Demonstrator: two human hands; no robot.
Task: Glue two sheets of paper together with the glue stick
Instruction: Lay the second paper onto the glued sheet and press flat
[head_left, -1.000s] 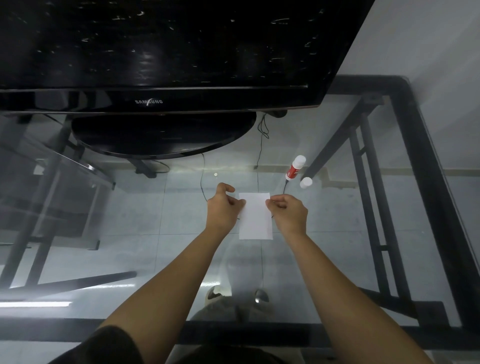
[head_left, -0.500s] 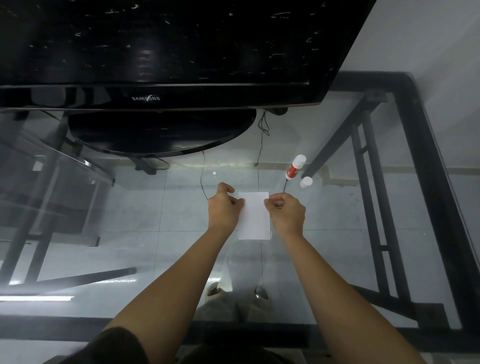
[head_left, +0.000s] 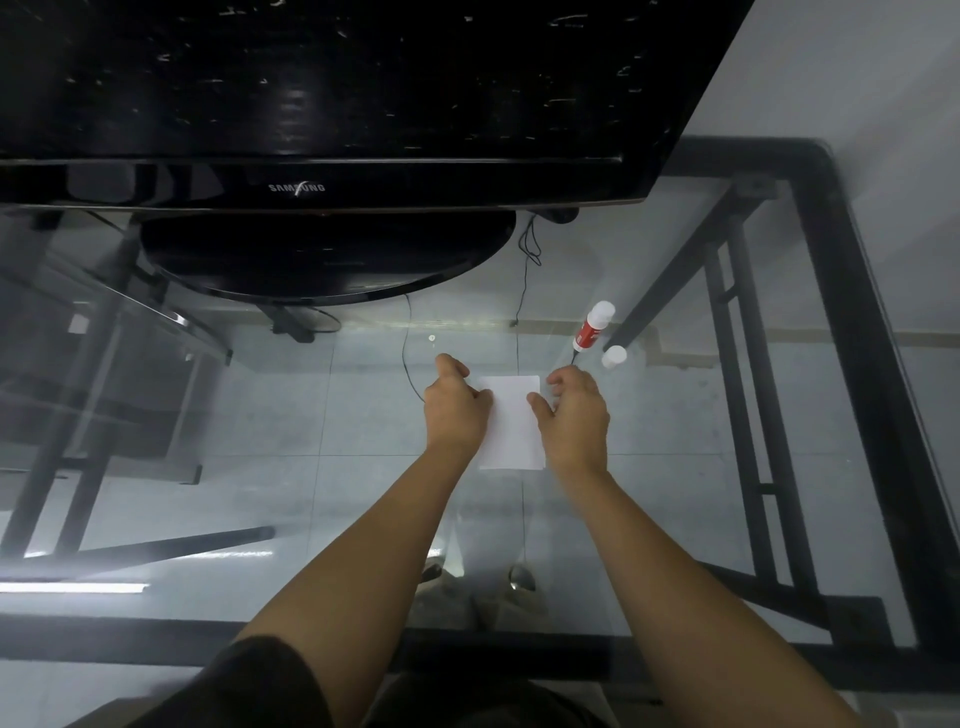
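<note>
Paper (head_left: 511, 423) lengthwise between both hands; left hand (head_left: 453, 410) and right hand (head_left: 574, 415) fingers curled, pressing its side edges. Glue stick (head_left: 592, 327) beyond paper, nearer right.

text: "SAMSUNG" | on: lower bezel of the black TV (head_left: 296, 187), upper centre of the frame | colour: pale letters on glossy black | other: glue stick (head_left: 592, 328), right of centre, has a red label with white marks too small to read | no other readable text, numbers or signs
</note>
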